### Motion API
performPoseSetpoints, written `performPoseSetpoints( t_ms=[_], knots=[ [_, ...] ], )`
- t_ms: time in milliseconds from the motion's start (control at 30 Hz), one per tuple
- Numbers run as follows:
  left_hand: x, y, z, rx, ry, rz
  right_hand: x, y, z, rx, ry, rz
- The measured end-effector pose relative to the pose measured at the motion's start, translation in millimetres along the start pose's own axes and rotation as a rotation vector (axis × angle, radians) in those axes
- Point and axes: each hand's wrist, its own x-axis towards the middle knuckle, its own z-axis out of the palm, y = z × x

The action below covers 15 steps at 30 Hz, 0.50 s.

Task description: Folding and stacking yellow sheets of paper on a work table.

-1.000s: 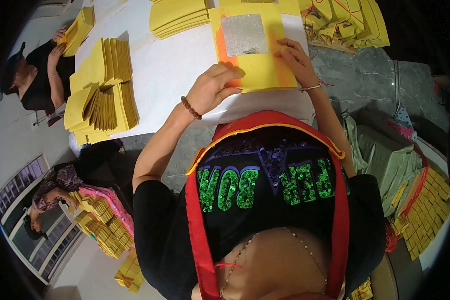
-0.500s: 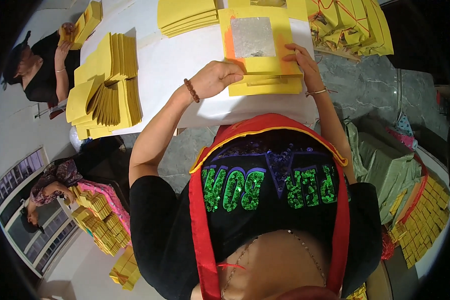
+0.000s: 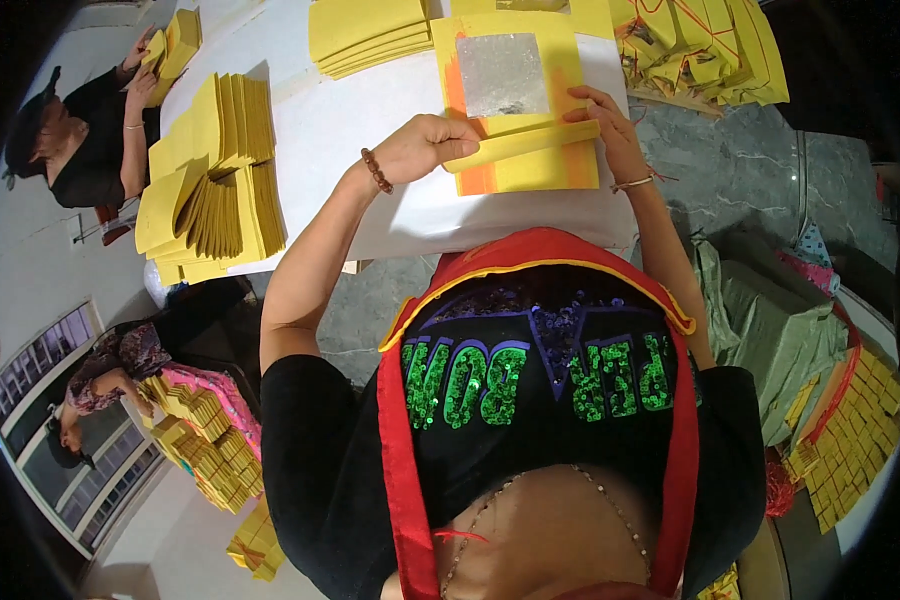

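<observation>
A yellow paper sheet (image 3: 563,70) with a silver square (image 3: 500,78) and orange streaks lies on the white table in front of me. Its near edge is folded up into a narrow flap (image 3: 530,145). My left hand (image 3: 422,148) is closed, pinching the flap's left end between thumb and curled fingers. At the right end, my right hand (image 3: 612,135) grips the flap with its thumb, its forefinger bent over the sheet's right edge. Below the flap shows more yellow paper (image 3: 540,177) with orange patches.
Thick folded yellow paper stacks (image 3: 210,180) stand on the table's left side, another stack (image 3: 370,38) at the back. Red-tied yellow bundles (image 3: 705,50) lie at the far right. Two people (image 3: 80,140) handle yellow bundles at the left. Green sacking (image 3: 760,335) lies at the right.
The sheet's near edge has been turned further up and away from me, baring the orange-marked paper beneath. My left hand has shifted slightly left, still pinching.
</observation>
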Motion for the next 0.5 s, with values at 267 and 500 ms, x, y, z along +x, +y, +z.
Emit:
performPoseSetpoints(
  t_ms=[267, 500],
  knots=[
    [2.2, -8.0, 0.0, -0.131, 0.016, 0.005, 3.2, 13.4, -16.3, 0.006, -0.178, -0.182],
    [0.6, -1.2, -0.2, -0.131, 0.019, 0.007, -2.6, -0.3, -8.4, -0.181, -0.130, -0.124]
  ],
)
